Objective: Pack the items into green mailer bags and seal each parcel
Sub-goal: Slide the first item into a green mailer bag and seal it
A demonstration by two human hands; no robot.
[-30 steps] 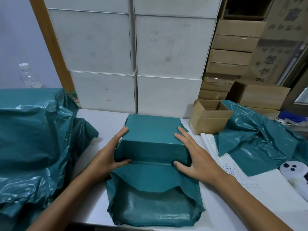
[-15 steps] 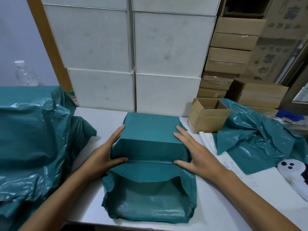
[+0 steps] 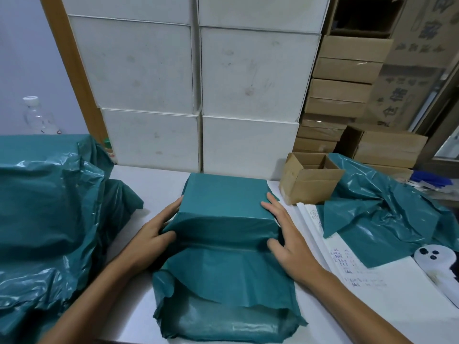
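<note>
A green mailer bag [image 3: 224, 197] lies in the middle of the white table [image 3: 151, 184], stretched tight over a box-shaped item hidden inside it. Its open mouth [image 3: 228, 306] sags loose toward me at the near edge. My left hand [image 3: 151, 232] presses against the parcel's left side, fingers straight along the side and thumb on the front fold. My right hand [image 3: 285, 234] presses against the right side in the same way, fingers straight.
A heap of green bagged parcels [image 3: 47, 214] fills the left. An open cardboard box [image 3: 308, 180] and a crumpled green mailer [image 3: 382, 207] sit at the right on a written sheet [image 3: 347, 264]. White boxes [image 3: 198, 95] stand stacked behind; a white tool [image 3: 437, 264] lies far right.
Both hands stay on the parcel's sides; the parcel has shifted slightly away from me, and the loose mouth of the bag sags a little differently.
</note>
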